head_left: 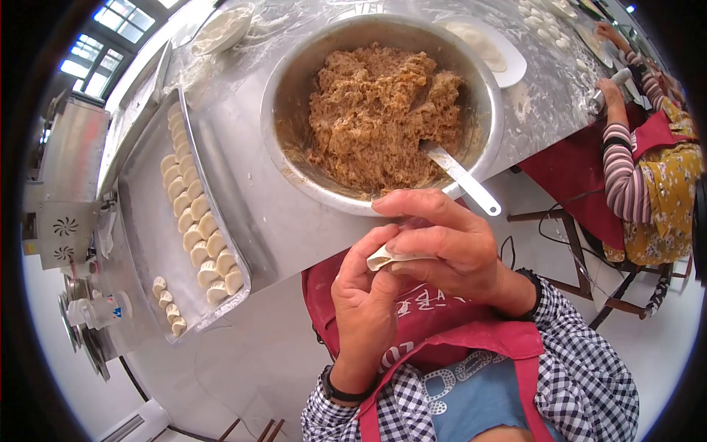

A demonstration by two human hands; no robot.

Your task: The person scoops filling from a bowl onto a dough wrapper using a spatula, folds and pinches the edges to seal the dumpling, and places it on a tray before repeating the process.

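Note:
Between my two hands is a dumpling [390,257], its pale dough folded over and partly hidden by my fingers. My left hand [364,295] pinches its left end between thumb and forefinger. From the other side, the fingers of my right hand [449,239] close over the dough. Just beyond my hands stands a large metal bowl [274,140] of brown minced filling [383,110]. A flat metal spatula [464,177] is stuck in the filling, its handle leaning over the rim toward me.
To the left lies a metal tray [151,243] with rows of finished dumplings [193,191] and a few smaller ones. Behind the bowl is a white plate [508,59] of dough wrappers [475,44]. At the right, another person [641,162] works at the floury table [549,110].

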